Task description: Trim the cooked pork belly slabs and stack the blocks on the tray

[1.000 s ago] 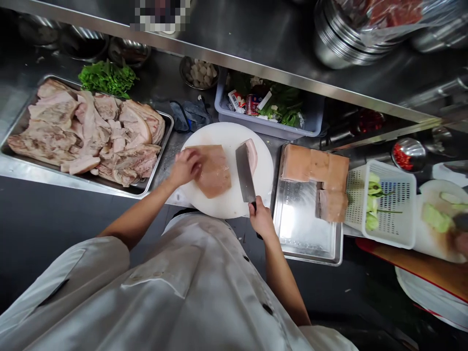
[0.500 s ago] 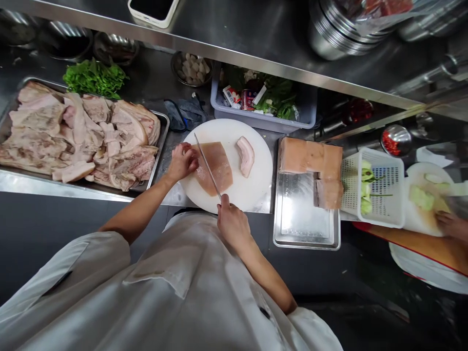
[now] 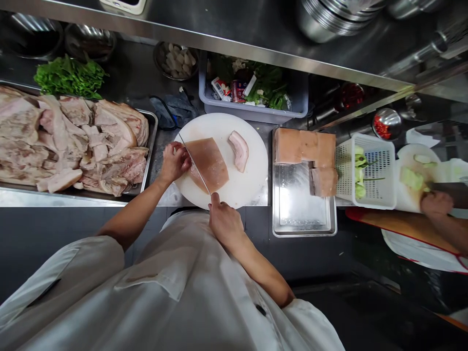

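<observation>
A pork slab (image 3: 212,163) with tan skin lies on a round white cutting board (image 3: 252,190). My right hand (image 3: 225,222) is wrapped round the handle of a knife (image 3: 195,165), whose thin blade runs diagonally over the slab's left part, its tip towards the upper left. How deep the edge sits in the meat I cannot tell. At the slab's left end, my left hand (image 3: 175,162) rests with curled fingers on the meat, close beside the blade. One curved cut slice of pork (image 3: 239,150) lies apart on the board's right side.
Left stands a tray (image 3: 151,141) heaped with pork pieces; right, a metal tray (image 3: 276,214) with squared pork blocks. Behind are a grey-blue bin (image 3: 252,113) and a steel shelf edge (image 3: 234,51). A co-worker's hand (image 3: 437,202) is at another board beyond a white basket (image 3: 376,195).
The knife blade has shifted left across the slab, nearer my left hand. My camera view has moved slightly. At the far right, the co-worker's hand has moved and a dark blade shows there.
</observation>
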A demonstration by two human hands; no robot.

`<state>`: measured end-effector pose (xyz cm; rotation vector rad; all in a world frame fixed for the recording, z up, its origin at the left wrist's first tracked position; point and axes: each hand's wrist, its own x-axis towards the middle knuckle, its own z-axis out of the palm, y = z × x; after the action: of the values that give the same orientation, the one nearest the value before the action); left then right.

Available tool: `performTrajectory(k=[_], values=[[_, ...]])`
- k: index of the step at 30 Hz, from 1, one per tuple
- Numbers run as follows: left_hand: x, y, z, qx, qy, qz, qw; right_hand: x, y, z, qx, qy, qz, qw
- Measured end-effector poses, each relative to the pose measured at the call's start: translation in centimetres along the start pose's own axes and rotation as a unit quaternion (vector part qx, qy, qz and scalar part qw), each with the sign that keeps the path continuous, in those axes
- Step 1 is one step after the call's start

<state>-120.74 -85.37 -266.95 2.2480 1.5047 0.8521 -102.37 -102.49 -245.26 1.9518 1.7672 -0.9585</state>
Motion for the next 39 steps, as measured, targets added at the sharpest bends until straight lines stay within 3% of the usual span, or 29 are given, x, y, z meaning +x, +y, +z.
performTrajectory(k=[4,12,20,32,39], values=[[0.1,0.0,0.0,-0.01,-0.015,-0.004,1.0,0.1,-0.1,-0.3,-0.002,-0.005,-0.001,1.0],[0.3,0.1,0.1,-0.035,-0.023,-0.017,0.999,4.1,-1.6,-1.8,0.021,0.027,-0.029,0.999],[-0.7,0.2,0.1,-0.042,-0.027,-0.035,0.998,1.1,-1.6,-0.9,-0.047,0.026,-0.012,0.999],[-0.5,0.4,0.3,-0.048,-0.039,-0.041,0.997,0.6,-0.9,-1.4,-0.055,0.005,0.001,0.998],[-0.5,0.6,0.3,-0.046,-0.018,-0.029,0.998,4.4,-2.1,-2.1,-0.047,0.038,-0.028,0.998]])
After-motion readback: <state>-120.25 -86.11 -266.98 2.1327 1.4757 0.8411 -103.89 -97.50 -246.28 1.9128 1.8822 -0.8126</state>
